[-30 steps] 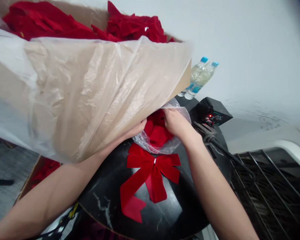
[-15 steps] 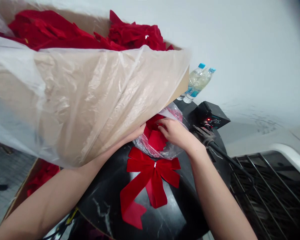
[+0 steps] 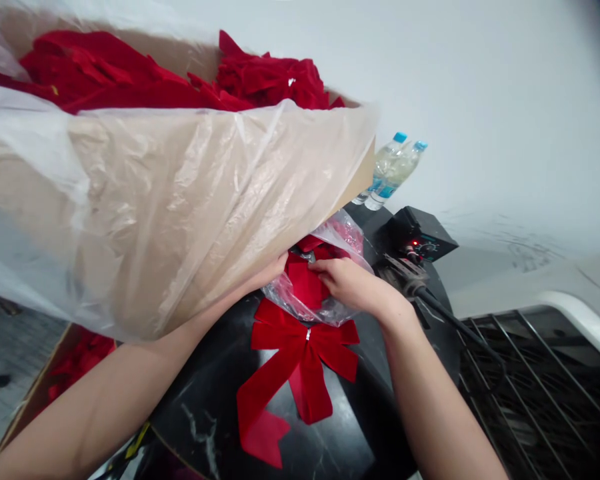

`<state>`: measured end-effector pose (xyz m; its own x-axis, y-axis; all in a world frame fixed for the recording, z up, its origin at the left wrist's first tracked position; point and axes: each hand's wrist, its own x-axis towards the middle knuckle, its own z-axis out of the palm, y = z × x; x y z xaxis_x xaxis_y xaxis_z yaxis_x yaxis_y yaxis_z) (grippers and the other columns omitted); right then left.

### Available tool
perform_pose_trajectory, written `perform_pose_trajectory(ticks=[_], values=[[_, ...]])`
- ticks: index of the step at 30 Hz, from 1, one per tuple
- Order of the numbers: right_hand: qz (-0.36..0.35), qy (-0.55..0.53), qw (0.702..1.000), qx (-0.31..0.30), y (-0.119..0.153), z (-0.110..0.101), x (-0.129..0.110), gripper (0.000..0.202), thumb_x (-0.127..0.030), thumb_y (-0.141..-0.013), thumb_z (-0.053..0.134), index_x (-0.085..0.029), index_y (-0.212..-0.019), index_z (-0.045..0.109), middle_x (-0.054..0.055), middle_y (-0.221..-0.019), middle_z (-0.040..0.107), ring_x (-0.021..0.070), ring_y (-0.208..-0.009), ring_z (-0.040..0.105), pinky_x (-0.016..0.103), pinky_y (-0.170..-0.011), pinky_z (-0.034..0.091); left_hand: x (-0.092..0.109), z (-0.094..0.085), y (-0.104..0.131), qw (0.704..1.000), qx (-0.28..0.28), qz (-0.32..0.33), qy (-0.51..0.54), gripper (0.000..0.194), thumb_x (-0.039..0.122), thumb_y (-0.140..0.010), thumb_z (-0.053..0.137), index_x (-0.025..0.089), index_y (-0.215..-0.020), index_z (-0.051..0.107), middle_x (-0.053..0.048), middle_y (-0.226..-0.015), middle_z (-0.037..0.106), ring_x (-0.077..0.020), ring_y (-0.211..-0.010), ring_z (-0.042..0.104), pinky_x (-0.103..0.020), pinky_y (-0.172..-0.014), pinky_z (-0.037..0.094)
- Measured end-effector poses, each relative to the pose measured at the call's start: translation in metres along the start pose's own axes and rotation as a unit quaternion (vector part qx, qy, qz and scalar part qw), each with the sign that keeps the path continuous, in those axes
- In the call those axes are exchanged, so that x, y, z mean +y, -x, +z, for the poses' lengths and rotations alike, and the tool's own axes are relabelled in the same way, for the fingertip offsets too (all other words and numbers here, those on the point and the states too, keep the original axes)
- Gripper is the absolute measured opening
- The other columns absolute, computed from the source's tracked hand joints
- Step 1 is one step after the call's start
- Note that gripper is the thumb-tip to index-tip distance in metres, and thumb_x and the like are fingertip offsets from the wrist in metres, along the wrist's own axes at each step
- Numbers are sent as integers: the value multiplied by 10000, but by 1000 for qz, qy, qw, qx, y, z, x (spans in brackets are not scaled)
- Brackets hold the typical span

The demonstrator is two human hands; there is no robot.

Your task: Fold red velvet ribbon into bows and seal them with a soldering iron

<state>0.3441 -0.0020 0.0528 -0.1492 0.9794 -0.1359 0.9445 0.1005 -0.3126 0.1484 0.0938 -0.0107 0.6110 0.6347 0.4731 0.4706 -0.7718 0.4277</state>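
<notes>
A clear plastic bag (image 3: 343, 235) holding red velvet ribbon (image 3: 303, 283) lies open on a black marbled round table (image 3: 200, 393). My right hand (image 3: 345, 280) reaches into the bag's mouth, thumb and fingers closed together on the red ribbon. A small silvery bit shows by the fingertips. At the bag's left side is my left hand (image 3: 276, 268). It is partly covered by the plastic-lined box above, and its fingers are hidden. Just in front of the bag a red velvet bow (image 3: 310, 367) with a silver tie lies flat, its tails toward me.
A large carton draped in plastic (image 3: 190, 200) overhangs the left, filled with red bows (image 3: 275, 80). Two water bottles (image 3: 395, 170) stand behind. At right sit a black control box (image 3: 420, 233) with a red light, a cable and a wire rack (image 3: 530, 380). Another carton (image 3: 25, 413) stands lower left.
My right hand has moved slightly down and left inside the bag, its fingers drawn closer together. The left hand stays at the bag's side. The whole view has shifted slightly.
</notes>
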Motion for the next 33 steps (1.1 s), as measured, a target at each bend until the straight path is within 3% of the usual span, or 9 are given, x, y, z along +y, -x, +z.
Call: perform_pose_trajectory(ticks=[4,10,12,14,19,25,33], values=[[34,23,999,32,-7,5,-6,388,-122,-1013,419,-200,-1247,718,110,-1219,770,233,-1102,727,310,-950,516,1,5,1,1000,-16,-19,-4,365,254,-1040,396,138,-1096,737,-128,-1071,799,-331,-1154,694,-487,-1144,462],[110,82,989,47,-21,8,10,312,-65,-921,535,-137,-1150,734,189,-1122,770,278,-1059,721,364,-937,503,1,7,3,997,-77,5,17,412,241,-1034,398,129,-1363,618,-145,-1372,688,-277,-1311,608,-461,-1196,399],[122,89,988,35,-22,9,17,269,-106,-913,596,-118,-1149,723,176,-1114,768,272,-1035,722,391,-927,520,2,6,3,994,-103,15,22,382,237,-1011,456,150,-1332,643,-138,-1346,700,-277,-1261,635,-456,-1168,424],[124,88,988,27,-21,10,22,244,-150,-916,631,-118,-1139,723,155,-1101,770,257,-1009,722,395,-916,529,4,5,3,992,-123,17,24,304,241,-1003,479,163,-1182,711,-133,-1204,750,-286,-1143,685,-457,-1104,472],[114,50,991,49,-21,13,29,189,-290,-951,633,-193,-1037,770,113,-1004,792,227,-913,721,309,-832,512,11,3,3,989,-144,16,34,272,245,-1011,480,184,-895,718,-103,-935,754,-268,-922,720,-413,-980,526],[124,-20,982,140,-22,16,26,257,-131,-864,598,-184,-1066,746,92,-1074,790,224,-976,719,305,-874,513,14,0,3,988,-147,24,39,259,236,-1013,476,199,-916,714,-85,-913,745,-250,-900,717,-396,-987,524],[89,-133,970,180,-12,0,21,259,-217,-955,475,-168,-977,728,48,-891,796,176,-778,737,261,-718,538,11,1,4,986,-160,29,33,269,204,-1008,466,196,-1035,733,-95,-976,748,-261,-997,716,-413,-1036,513]])
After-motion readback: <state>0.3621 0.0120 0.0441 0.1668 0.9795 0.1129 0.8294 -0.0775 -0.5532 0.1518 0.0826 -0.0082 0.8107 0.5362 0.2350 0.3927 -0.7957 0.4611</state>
